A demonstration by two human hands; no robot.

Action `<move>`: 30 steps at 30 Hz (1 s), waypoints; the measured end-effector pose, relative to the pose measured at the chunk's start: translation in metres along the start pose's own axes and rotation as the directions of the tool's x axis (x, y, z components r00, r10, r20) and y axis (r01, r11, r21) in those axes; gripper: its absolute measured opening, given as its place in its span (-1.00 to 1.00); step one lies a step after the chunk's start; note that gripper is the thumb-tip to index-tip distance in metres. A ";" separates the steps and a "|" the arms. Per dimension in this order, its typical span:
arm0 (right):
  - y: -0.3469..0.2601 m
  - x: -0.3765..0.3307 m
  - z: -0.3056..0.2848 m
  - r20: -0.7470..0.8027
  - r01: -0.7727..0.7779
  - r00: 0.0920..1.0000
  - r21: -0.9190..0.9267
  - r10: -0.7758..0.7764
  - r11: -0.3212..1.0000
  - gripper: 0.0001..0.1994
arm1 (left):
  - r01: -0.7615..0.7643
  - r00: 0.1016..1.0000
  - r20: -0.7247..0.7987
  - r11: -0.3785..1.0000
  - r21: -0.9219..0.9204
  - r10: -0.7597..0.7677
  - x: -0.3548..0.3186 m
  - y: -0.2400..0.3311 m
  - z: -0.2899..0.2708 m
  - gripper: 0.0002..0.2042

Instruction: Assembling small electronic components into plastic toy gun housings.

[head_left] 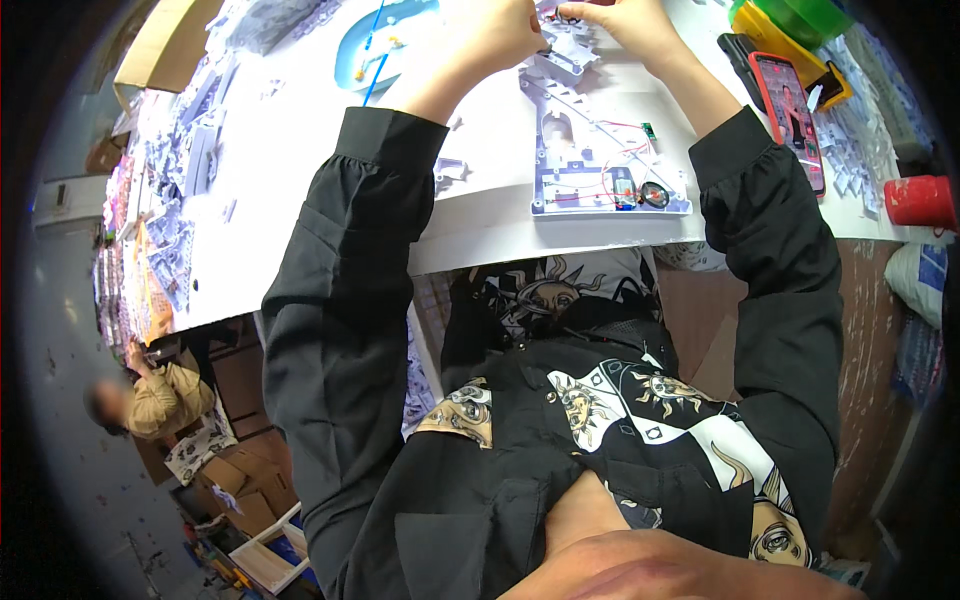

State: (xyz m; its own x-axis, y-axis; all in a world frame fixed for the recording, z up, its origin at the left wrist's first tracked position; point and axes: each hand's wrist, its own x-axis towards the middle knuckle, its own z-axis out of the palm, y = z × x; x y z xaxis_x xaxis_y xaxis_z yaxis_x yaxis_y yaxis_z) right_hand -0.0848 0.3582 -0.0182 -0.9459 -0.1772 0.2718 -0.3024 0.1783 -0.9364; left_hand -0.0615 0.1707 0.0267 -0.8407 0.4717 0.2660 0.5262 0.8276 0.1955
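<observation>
Both my hands are raised at the top edge over a white table point(300, 150). My left hand point(500, 30) and my right hand point(625, 20) pinch a small white plastic part point(560, 45) between them, fingers closed on it. Just below it lies a white plastic frame point(600, 170) with red wires, a small motor and a round black speaker at its near end. My black sleeves run down to the lower edge.
A phone in a red case point(790, 115) lies right of the frame, beside yellow and green bins point(790, 25). A red cup point(920, 200) stands far right. A blue dish point(375, 40) and heaps of white parts point(190, 150) lie left. Another person point(150, 400) crouches among cardboard boxes lower left.
</observation>
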 end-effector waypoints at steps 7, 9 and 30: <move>-0.071 -0.035 0.021 -0.161 0.198 0.945 -0.418 -0.286 0.887 -0.77 | 0.258 0.932 0.144 0.331 -0.908 -0.332 -0.014 -0.041 0.004 -0.77; -0.082 -0.039 0.024 -0.100 0.127 0.980 -0.361 -0.173 0.924 -0.75 | 0.206 0.920 0.134 0.164 -0.965 -0.367 -0.021 -0.051 0.010 -0.78; -0.071 -0.031 0.075 0.403 0.282 0.872 0.053 -0.279 0.958 -0.76 | 0.165 0.791 -0.090 0.353 -0.921 -0.605 -0.135 -0.007 -0.030 -0.78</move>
State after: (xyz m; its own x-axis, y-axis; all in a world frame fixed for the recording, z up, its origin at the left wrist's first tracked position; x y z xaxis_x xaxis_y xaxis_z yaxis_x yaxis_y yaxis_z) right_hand -0.0248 0.2784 0.0229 -0.6932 -0.5939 0.4085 -0.5503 0.0699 -0.8321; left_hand 0.0519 0.0916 0.0180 -0.9720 -0.1543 0.1772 0.1648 0.0903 0.9822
